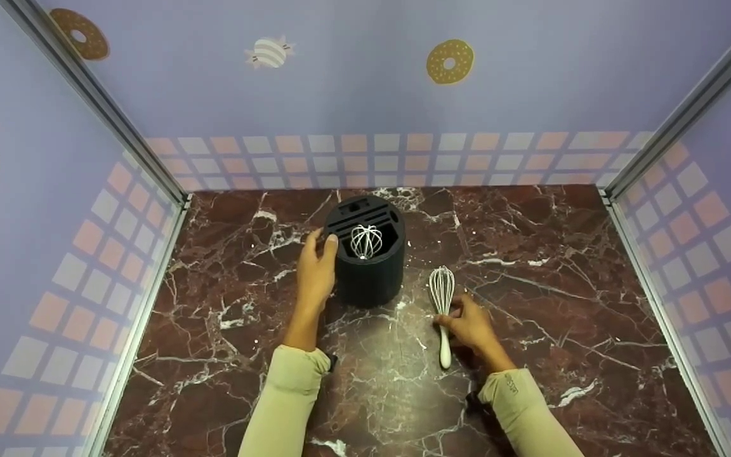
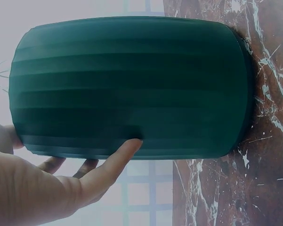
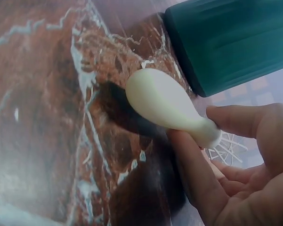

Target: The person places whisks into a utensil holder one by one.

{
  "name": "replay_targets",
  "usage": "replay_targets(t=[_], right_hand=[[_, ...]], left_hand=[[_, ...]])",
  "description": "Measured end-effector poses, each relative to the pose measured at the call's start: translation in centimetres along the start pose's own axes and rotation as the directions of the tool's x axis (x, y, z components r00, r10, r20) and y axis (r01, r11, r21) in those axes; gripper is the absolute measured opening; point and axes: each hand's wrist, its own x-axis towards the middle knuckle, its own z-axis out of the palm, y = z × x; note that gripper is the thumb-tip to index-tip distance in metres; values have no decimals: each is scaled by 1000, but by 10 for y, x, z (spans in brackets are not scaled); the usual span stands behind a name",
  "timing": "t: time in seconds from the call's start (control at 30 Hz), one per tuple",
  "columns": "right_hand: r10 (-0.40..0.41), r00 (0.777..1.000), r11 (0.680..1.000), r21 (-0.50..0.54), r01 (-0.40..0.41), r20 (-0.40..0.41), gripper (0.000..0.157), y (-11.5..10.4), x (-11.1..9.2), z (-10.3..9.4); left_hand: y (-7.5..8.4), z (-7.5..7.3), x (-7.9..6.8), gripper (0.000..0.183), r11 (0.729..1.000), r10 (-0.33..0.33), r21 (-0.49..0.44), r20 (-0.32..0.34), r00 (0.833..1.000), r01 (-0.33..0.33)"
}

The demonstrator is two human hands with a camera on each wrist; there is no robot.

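Observation:
A dark ribbed utensil holder stands upright on the marble-patterned surface; it looks green in the left wrist view. From one of its top openings rise the wires of a whisk, its lower part hidden inside. My left hand rests against the holder's left side, thumb near the rim, with one fingertip touching the ribbed wall. To the right of the holder, my right hand pinches a second whisk where the wires meet its pale handle. That handle points toward me.
Slots and differently shaped openings mark the holder's top. Patterned panels enclose the dark red surface at the back, left and right. Small white crumbs or specks lie around the holder.

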Motion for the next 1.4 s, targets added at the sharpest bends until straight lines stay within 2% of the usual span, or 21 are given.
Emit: replay_targets(t=[0.13,0.23,0.53,0.67,0.93,1.23,1.4], right_hand=[[34,998,991,128,-42,61,42,-4,-1,1],[35,996,984,170,-49,86,43,-12,-1,1],[-42,997,960,281,21,71,52,-49,1,1],[-86,995,957,282,70,46,51,-70,-1,-1],[-211,977,959,191,208,-4,52,-108,-8,-7],[-277,961,925,270,269,-7,49,-153,-12,-20],[-321,946,888,335,316,-39,49,-177,-13,-24]], left_hand=[[0,-1,-1,53,1000,6,3,16,1000,-6],[0,0,0,51,1000,6,1,14,1000,-6],[0,0,0,50,1000,0,-2,-3,1000,-1],[1,0,0,51,1000,2,-7,-4,1000,-2],[1,0,1,51,1000,-1,4,-11,1000,1],[2,-1,-1,50,1000,12,15,-9,1000,-12],[1,0,0,48,1000,20,9,-16,1000,-20]])
